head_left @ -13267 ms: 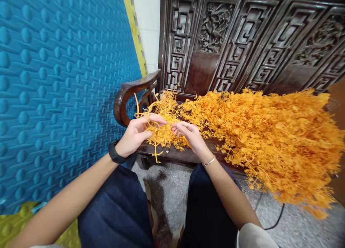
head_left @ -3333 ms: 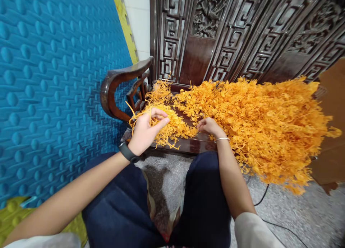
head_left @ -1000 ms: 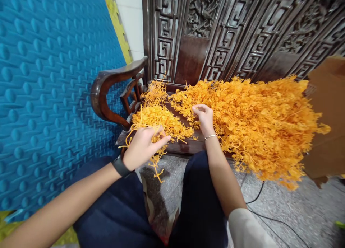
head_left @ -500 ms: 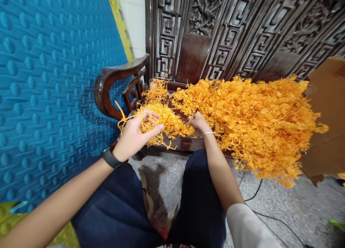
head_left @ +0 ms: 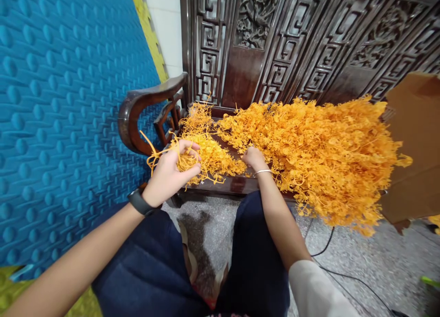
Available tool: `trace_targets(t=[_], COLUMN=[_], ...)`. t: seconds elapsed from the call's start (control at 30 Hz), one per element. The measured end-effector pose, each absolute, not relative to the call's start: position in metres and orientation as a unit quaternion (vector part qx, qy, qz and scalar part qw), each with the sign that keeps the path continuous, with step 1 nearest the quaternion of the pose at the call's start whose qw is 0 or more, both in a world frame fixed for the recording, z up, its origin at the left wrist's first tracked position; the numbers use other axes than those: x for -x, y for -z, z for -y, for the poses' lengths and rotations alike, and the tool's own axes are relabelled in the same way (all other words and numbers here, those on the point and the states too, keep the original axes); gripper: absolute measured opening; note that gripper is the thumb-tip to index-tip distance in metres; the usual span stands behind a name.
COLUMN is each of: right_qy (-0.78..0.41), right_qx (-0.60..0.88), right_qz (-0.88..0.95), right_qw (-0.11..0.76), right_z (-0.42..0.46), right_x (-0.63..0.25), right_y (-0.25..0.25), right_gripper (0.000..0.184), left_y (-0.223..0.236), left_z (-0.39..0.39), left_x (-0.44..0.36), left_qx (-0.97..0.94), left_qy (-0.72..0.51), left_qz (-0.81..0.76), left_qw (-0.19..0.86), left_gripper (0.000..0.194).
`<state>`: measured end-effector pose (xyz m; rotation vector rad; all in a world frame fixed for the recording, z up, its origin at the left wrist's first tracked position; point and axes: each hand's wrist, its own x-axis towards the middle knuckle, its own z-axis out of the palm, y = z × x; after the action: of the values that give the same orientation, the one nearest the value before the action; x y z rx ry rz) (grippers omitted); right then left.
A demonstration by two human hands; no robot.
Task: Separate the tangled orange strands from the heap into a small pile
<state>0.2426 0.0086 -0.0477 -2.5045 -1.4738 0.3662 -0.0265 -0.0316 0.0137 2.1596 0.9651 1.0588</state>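
Observation:
My left hand (head_left: pixel 170 170) is closed around a small bunch of orange plastic sprigs (head_left: pixel 161 152), held just over the front left of a dark carved wooden bench (head_left: pixel 220 186). A small heap of sorted sprigs (head_left: pixel 215 157) lies beside it on the seat. My right hand (head_left: pixel 253 158) is curled with its fingers dug into the edge of a large pile of tangled orange sprigs (head_left: pixel 319 147) that covers most of the seat. What those fingers hold is hidden.
The bench's curved armrest (head_left: pixel 137 110) stands just left of my left hand. A blue bumpy foam mat (head_left: pixel 68 115) leans on the left. A brown cardboard box (head_left: pixel 415 142) is at the right. A black cable (head_left: pixel 330 241) runs over the speckled floor by my knees.
In the last second my left hand rose from below the seat edge up to the small heap with its bunch. My right hand drew back from the big pile toward the seat's front edge.

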Motion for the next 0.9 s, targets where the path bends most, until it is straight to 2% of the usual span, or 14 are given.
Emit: trace_targets(t=[0.1, 0.13, 0.17, 0.23, 0.3, 0.37, 0.5, 0.63, 0.77, 0.83, 0.9], right_qy=[-0.08, -0.057, -0.04, -0.049, -0.125, -0.22, -0.302, -0.162, -0.049, -0.036, -0.035], right_qx=[0.862, 0.862, 0.851, 0.779, 0.64, 0.51, 0.395, 0.371, 0.321, 0.313, 0.316], right_qz=[0.485, 0.482, 0.485, 0.502, 0.515, 0.52, 0.571, 0.645, 0.75, 0.761, 0.747], right_qw=[0.119, 0.147, 0.199, 0.372, 0.556, 0.649, 0.653, 0.649, 0.577, 0.568, 0.583], right_z=[-0.006, -0.006, -0.005, -0.002, 0.004, 0.013, 0.037, 0.054, 0.06, 0.06, 0.059], right_x=[-0.239, -0.237, -0.234, -0.225, -0.213, -0.198, -0.171, -0.154, -0.147, -0.146, -0.147], right_y=[0.044, 0.042, 0.04, 0.034, 0.028, 0.022, 0.011, 0.004, 0.001, 0.0, 0.0], right_gripper=[0.027, 0.027, 0.026, 0.023, 0.017, 0.013, 0.006, 0.007, 0.023, 0.027, 0.026], left_y=[-0.013, -0.014, -0.014, -0.015, -0.015, -0.015, -0.015, -0.016, -0.014, -0.013, -0.014], left_z=[0.031, 0.031, 0.031, 0.031, 0.03, 0.029, 0.028, 0.027, 0.026, 0.025, 0.024], left_x=[0.026, 0.026, 0.026, 0.026, 0.025, 0.024, 0.022, 0.019, 0.018, 0.019, 0.02], left_qx=[-0.807, -0.81, -0.813, -0.819, -0.822, -0.825, -0.83, -0.841, -0.834, -0.804, -0.754], left_qy=[-0.393, -0.39, -0.387, -0.38, -0.375, -0.374, -0.377, -0.355, -0.346, -0.354, -0.353], left_qz=[-0.357, -0.355, -0.353, -0.346, -0.34, -0.333, -0.307, -0.287, -0.295, -0.313, -0.322], left_qw=[0.258, 0.255, 0.254, 0.256, 0.259, 0.261, 0.274, 0.291, 0.312, 0.36, 0.451], left_gripper=[0.028, 0.03, 0.032, 0.036, 0.039, 0.041, 0.045, 0.056, 0.07, 0.078, 0.085])
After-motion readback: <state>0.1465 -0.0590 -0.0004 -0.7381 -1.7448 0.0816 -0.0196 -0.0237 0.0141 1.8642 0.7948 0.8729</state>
